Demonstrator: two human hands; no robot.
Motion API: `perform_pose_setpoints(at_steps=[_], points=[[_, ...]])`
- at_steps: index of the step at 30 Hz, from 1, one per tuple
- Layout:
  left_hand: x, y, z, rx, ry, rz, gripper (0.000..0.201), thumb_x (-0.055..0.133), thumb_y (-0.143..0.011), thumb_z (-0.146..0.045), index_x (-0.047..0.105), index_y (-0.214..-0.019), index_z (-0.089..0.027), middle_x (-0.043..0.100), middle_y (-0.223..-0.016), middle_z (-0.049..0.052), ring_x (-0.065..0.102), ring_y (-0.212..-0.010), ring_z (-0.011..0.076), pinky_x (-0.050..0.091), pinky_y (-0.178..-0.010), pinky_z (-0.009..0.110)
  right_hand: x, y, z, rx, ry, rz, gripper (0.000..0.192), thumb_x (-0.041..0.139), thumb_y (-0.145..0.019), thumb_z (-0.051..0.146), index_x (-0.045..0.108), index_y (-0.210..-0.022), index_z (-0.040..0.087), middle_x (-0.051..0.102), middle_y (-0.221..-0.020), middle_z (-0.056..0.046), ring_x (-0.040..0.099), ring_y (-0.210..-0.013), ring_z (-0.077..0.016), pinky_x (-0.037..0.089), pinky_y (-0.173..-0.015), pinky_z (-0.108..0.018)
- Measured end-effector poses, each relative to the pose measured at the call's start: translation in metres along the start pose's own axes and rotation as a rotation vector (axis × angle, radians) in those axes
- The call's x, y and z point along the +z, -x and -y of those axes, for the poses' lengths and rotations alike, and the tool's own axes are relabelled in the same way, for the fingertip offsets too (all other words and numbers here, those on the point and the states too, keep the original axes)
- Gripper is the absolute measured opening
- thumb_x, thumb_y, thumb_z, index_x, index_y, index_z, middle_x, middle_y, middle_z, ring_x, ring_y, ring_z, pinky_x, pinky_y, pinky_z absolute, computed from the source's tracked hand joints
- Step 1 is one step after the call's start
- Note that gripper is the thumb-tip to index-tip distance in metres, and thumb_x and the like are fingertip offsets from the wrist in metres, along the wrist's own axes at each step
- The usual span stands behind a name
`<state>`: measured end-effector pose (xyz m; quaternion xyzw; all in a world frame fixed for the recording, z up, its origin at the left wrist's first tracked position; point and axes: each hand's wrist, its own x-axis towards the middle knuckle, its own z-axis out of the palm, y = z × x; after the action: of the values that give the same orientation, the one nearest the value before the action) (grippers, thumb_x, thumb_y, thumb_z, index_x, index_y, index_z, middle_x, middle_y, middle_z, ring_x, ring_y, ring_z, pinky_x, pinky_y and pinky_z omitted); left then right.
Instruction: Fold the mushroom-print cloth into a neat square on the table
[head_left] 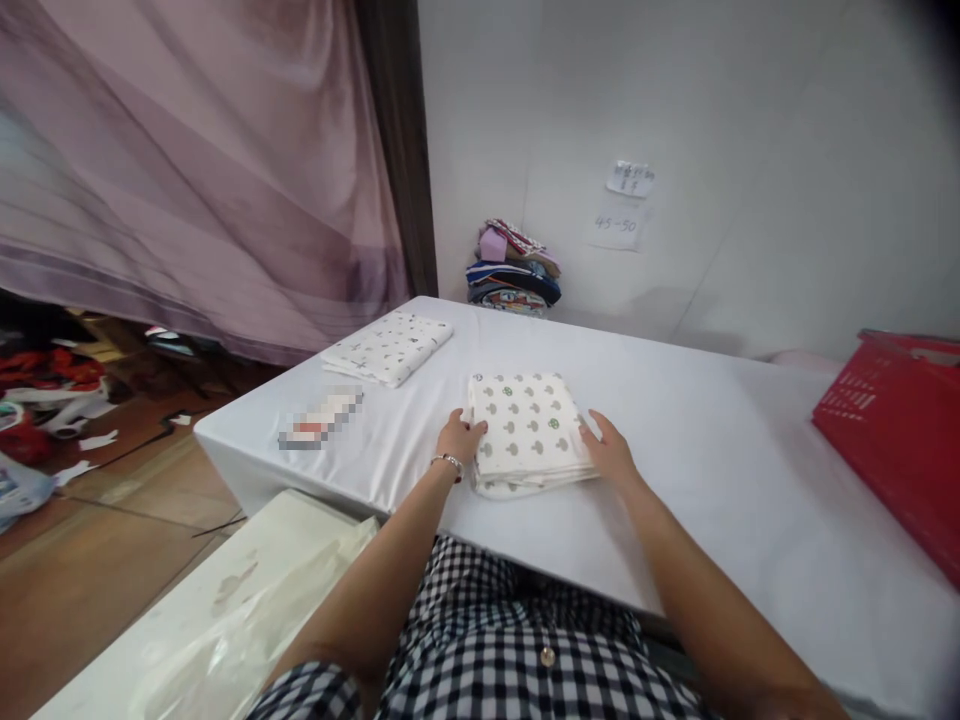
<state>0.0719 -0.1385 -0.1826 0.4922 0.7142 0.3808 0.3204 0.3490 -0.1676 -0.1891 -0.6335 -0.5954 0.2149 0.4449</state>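
Note:
A folded white cloth (529, 425) printed with grey mushroom-like shapes and a few green ones lies in layers on the white-covered table (697, 450). My left hand (459, 440), with a bracelet at its wrist, is at the cloth's left edge. Its thumb rests on top and the other fingers are partly hidden, so the hand seems closed on that edge. At the right edge, my right hand (611, 450) touches the side of the cloth, thumb and forefinger spread apart. Farther left is a second folded white cloth (394, 347) with small dark prints.
A pixelated flat object (321, 418) lies near the table's left edge. On the right stands a red plastic basket (892, 430). Folded clothes (514, 270) are piled behind the table against the wall. Lower left is a pale surface (247, 570) with clear plastic on it. A pink curtain (285, 170) hangs left.

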Motion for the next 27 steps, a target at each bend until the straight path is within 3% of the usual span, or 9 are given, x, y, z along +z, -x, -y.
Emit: perform_pose_setpoints(at_steps=[2,4,10,15,22,25,27], points=[[0.002,0.0,-0.003,-0.012,-0.018,0.025,0.067,0.071,-0.064,-0.039,0.049,-0.123,-0.015,0.066,-0.102,0.013,0.06,-0.098,0.0268,0.042,-0.084,0.034,-0.008,-0.006,-0.004,0.219,-0.093,0.075,0.057,0.054,-0.078,0.04,0.049,-0.129,0.015,0.056,-0.123,-0.013,0.057,-0.106,-0.0241,0.044,-0.092,-0.042],[0.006,0.0,-0.005,-0.009,-0.022,0.029,0.064,0.07,-0.066,-0.039,0.05,-0.122,-0.015,0.066,-0.1,0.013,0.061,-0.094,0.0261,0.043,-0.081,0.033,-0.01,-0.006,0.0,0.319,-0.16,0.124,0.063,0.057,-0.076,0.037,0.044,-0.133,0.013,0.057,-0.121,-0.014,0.059,-0.102,-0.0225,0.046,-0.089,-0.037],[0.024,-0.008,-0.003,0.087,0.138,0.034,0.056,0.064,-0.071,-0.037,0.05,-0.122,-0.018,0.067,-0.09,0.007,0.063,-0.079,0.0195,0.047,-0.071,0.029,-0.01,0.009,0.004,0.297,-0.365,0.028,0.069,0.061,-0.072,0.032,0.041,-0.135,0.012,0.059,-0.117,-0.012,0.06,-0.094,-0.0201,0.048,-0.084,-0.033],[0.036,-0.018,0.004,0.116,0.295,0.055,0.049,0.066,-0.069,-0.038,0.056,-0.114,-0.019,0.068,-0.089,0.005,0.063,-0.077,0.017,0.048,-0.069,0.026,-0.015,0.02,-0.011,0.303,-0.269,0.017,0.066,0.059,-0.075,0.042,0.045,-0.132,0.013,0.055,-0.124,-0.012,0.059,-0.099,-0.021,0.048,-0.086,-0.033],[0.037,-0.018,0.01,0.132,0.207,0.019,0.045,0.064,-0.073,-0.04,0.057,-0.114,-0.023,0.068,-0.095,0.003,0.062,-0.081,0.0165,0.047,-0.073,0.026,-0.014,0.052,-0.013,0.11,-0.02,-0.022,0.062,0.048,-0.084,0.052,0.039,-0.136,0.021,0.048,-0.134,-0.009,0.048,-0.12,-0.0256,0.042,-0.099,-0.043],[0.035,-0.015,0.008,0.145,0.161,0.029,0.045,0.061,-0.075,-0.04,0.056,-0.115,-0.022,0.068,-0.095,0.004,0.062,-0.082,0.0171,0.046,-0.074,0.027,-0.029,0.087,-0.028,-0.06,0.259,-0.039,0.063,0.045,-0.087,0.049,0.033,-0.14,0.02,0.037,-0.143,-0.01,0.036,-0.13,-0.0288,0.034,-0.104,-0.048],[0.033,-0.012,0.005,0.144,0.139,0.031,0.044,0.06,-0.075,-0.04,0.056,-0.115,-0.022,0.068,-0.094,0.004,0.062,-0.082,0.0175,0.046,-0.075,0.028,-0.047,0.115,-0.047,-0.147,0.454,-0.002,0.062,0.043,-0.087,0.05,0.032,-0.141,0.021,0.037,-0.143,-0.01,0.038,-0.129,-0.0292,0.035,-0.104,-0.049]])
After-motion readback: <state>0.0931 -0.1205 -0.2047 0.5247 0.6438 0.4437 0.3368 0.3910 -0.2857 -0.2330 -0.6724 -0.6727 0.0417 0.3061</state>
